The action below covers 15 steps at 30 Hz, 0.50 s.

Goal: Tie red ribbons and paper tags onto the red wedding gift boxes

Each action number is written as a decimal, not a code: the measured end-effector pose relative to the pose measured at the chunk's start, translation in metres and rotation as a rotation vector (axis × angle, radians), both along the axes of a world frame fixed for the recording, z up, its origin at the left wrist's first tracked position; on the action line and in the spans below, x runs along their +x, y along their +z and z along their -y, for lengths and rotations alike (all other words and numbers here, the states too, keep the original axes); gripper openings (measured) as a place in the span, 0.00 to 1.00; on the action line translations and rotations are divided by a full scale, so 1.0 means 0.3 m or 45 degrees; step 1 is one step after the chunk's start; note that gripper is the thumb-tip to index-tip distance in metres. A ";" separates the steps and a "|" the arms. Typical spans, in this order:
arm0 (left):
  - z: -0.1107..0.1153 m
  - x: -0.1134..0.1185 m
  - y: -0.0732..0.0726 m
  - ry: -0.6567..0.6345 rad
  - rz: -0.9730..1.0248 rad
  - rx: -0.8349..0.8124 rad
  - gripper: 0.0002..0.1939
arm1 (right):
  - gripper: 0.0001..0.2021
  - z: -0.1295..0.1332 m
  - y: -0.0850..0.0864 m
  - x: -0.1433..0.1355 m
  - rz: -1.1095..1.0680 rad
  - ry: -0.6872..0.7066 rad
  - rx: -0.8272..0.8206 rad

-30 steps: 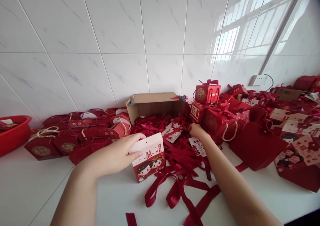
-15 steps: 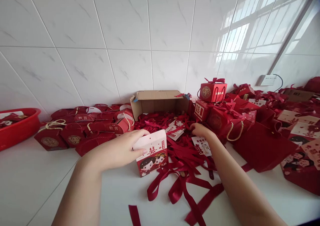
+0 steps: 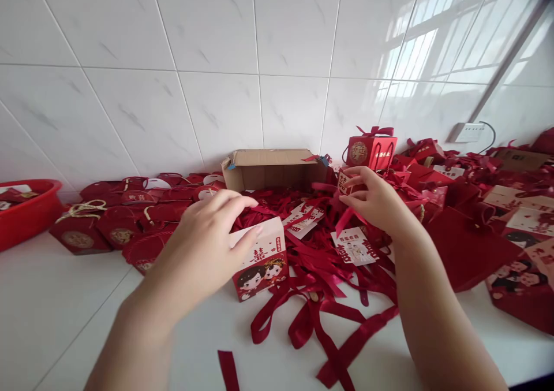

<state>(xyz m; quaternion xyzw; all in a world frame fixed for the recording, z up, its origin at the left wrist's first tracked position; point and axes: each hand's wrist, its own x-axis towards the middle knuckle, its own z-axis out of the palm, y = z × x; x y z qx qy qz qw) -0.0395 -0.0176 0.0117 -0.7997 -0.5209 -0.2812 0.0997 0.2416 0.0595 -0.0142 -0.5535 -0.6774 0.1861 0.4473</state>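
Observation:
In the head view, my left hand [image 3: 216, 235] is over the small gift box [image 3: 259, 270], thumb and fingers spread apart. The box stands upright on the table, with a white top, a red lower part and a printed cartoon couple. My right hand [image 3: 376, 200] is raised above the ribbon pile, thumb and fingers bent around a dark red ribbon [image 3: 345, 220] that hangs below them. Beneath it lies a white printed card [image 3: 355, 246]. Loose red ribbons [image 3: 320, 270] spread between the hands, with more white cards [image 3: 303, 219] among them.
An open cardboard carton [image 3: 272, 157] lies against the tiled wall. Red gift boxes [image 3: 78, 235] stand at left beside a red plastic basin [image 3: 26, 223]. A ribbon-topped box [image 3: 371, 151] sits on a stack at right. A large red bag [image 3: 470, 246] and more boxes crowd the right side.
My left hand has loosened from the gift box and lifted, its fingers spreading. My right hand has risen from the pile and moved right, drawing up a ribbon.

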 end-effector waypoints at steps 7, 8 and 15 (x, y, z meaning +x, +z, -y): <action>0.043 0.120 -0.017 -0.341 0.316 0.214 0.08 | 0.16 0.138 0.006 -0.187 -0.523 0.702 0.168; 0.039 0.124 -0.024 -0.346 0.323 0.219 0.09 | 0.16 0.154 0.004 -0.206 -0.549 0.741 0.164; 0.012 0.120 -0.039 -0.427 0.408 0.117 0.11 | 0.14 0.218 0.012 -0.229 -0.677 0.812 0.205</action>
